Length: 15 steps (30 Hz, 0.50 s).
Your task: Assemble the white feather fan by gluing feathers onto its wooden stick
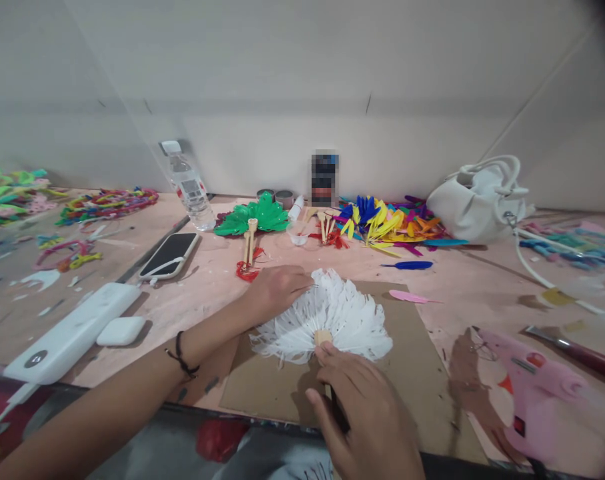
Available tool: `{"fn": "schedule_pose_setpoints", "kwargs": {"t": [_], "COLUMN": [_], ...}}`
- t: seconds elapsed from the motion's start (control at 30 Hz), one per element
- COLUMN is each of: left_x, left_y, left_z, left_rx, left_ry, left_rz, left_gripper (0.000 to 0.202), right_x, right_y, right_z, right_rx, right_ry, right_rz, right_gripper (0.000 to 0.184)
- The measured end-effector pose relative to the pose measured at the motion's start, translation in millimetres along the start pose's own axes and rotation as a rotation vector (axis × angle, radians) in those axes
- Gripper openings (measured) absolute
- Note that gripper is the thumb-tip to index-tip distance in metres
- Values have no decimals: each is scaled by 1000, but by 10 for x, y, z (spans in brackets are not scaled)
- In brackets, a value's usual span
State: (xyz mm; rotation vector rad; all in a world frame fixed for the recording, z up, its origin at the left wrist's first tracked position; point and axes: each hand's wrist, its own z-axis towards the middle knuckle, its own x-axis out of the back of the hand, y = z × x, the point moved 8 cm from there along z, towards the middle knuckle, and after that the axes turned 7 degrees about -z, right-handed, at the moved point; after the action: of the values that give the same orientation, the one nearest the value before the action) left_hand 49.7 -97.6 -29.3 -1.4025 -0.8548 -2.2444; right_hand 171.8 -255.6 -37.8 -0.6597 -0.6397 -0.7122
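Left hand point(277, 288) flat on white feather fan point(327, 320), fingers spread, pressing feathers on cardboard sheet point(412, 373) near bench point(482, 280) middle. Right hand point(362, 413) grip closed round wooden handle point(323, 337). Best kept steady, pressing lightly; pink glue gun point(537, 393) right.

White fan point(327, 317): fluffy matt feathers, pale wooden handle point(323, 337). Mat point(407, 373): matt brown cardboard. Desk point(222, 273): pinkish, scuffed. Glue gun point(542, 400): glossy pink plastic. Water bottle point(188, 187): clear plastic.
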Motion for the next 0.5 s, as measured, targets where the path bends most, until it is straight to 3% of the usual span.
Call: {"fn": "schedule_pose_setpoints", "kwargs": {"t": [0.5], "left_x": [-125], "left_y": [-17], "left_z": [-3], "left_rx": [-6], "left_ry": [-3], "left_rz": [69], "left_gripper": [33], "right_x": [-3], "right_y": [-3], "right_z": [-28], "right_rx": [-17], "right_ry": [21], "right_rz": [10], "right_gripper": [6]}}
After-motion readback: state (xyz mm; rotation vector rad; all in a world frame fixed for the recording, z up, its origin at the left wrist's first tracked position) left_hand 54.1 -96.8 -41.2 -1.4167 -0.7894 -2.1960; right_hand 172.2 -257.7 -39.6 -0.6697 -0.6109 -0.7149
